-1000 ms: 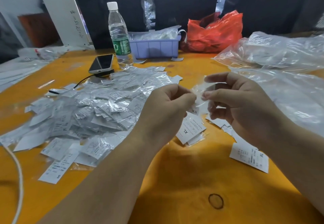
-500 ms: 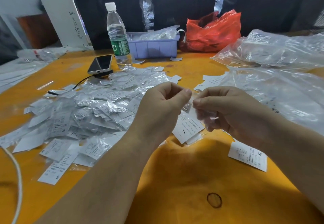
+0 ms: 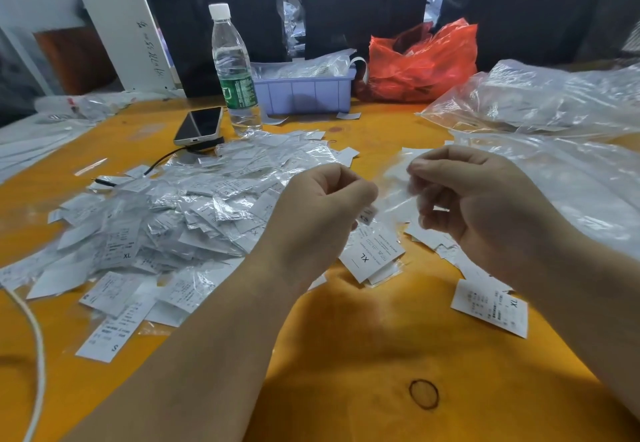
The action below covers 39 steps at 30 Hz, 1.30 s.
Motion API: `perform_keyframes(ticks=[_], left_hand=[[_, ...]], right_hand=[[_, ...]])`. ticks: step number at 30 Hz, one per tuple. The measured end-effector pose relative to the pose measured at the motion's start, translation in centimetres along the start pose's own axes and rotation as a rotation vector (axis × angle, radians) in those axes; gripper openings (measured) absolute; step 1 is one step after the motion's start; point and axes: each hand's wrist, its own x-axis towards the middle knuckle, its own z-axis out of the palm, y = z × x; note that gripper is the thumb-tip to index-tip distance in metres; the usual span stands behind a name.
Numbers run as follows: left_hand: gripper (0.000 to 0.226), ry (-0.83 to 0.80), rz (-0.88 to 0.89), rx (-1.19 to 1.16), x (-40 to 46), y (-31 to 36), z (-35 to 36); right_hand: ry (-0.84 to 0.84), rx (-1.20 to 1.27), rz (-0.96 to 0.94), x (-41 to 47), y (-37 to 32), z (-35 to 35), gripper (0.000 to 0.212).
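Observation:
My left hand (image 3: 318,213) has its fingers curled and pinches a small white tag (image 3: 367,215) whose corner peeks out beside the thumb. Just to its right, my right hand (image 3: 485,206) pinches a small clear plastic sleeve (image 3: 398,185) between thumb and forefinger. The two hands are a little apart above the orange table (image 3: 346,355). Under them lies a small stack of white XL labels (image 3: 372,256). A large heap of labels in clear sleeves (image 3: 180,223) spreads over the table's left half.
A phone (image 3: 199,125), a water bottle (image 3: 235,71), a lilac bin (image 3: 304,90) and a red bag (image 3: 422,61) stand at the back. Big clear plastic bags (image 3: 540,137) fill the right side. One loose XL label (image 3: 490,306) lies near my right forearm. A white cable (image 3: 36,355) runs along the left.
My hands met around the sleeve and have now drawn apart. The left keeps a tag, the right keeps the clear sleeve, which is stretched out flatter.

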Motion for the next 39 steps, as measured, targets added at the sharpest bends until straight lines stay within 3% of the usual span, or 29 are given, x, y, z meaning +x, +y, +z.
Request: perform_keyframes(ticks=[3, 6, 9, 13, 22, 27, 32, 39], left_hand=[[0.026, -0.041, -0.016, 0.034, 0.0, 0.0, 0.2], [0.041, -0.044, -0.042, 0.017, 0.0, 0.0, 0.2], [0.031, -0.063, -0.025, 0.003, -0.1, 0.2, 0.3], [0.019, -0.096, 0.001, -0.047, -0.1, 0.3, 0.3], [0.014, 0.072, 0.025, -0.053, 0.0, -0.3, 0.3], [0.013, 0.103, 0.011, -0.112, 0.0, -0.3, 0.4], [0.018, 0.186, 0.006, -0.264, 0.1, -0.2, -0.1], [0.039, 0.179, 0.037, -0.412, 0.2, 0.1, -0.4]], right_hand=[[0.024, -0.029, -0.023, 0.0, 0.1, 0.0, 0.016], [-0.076, -0.110, -0.038, -0.3, 0.2, 0.1, 0.017], [-0.214, -0.192, -0.053, -0.9, -0.1, 0.3, 0.025], [-0.203, -0.193, -0.047, -0.8, 0.0, 0.4, 0.038], [-0.247, -0.062, 0.081, -0.5, 0.5, 0.6, 0.027], [-0.178, -0.090, 0.022, -0.5, 0.5, 0.5, 0.007], [-0.231, -0.082, 0.040, -0.5, 0.3, 0.4, 0.012], [-0.406, -0.142, 0.091, -1.0, 0.4, 0.9, 0.043]])
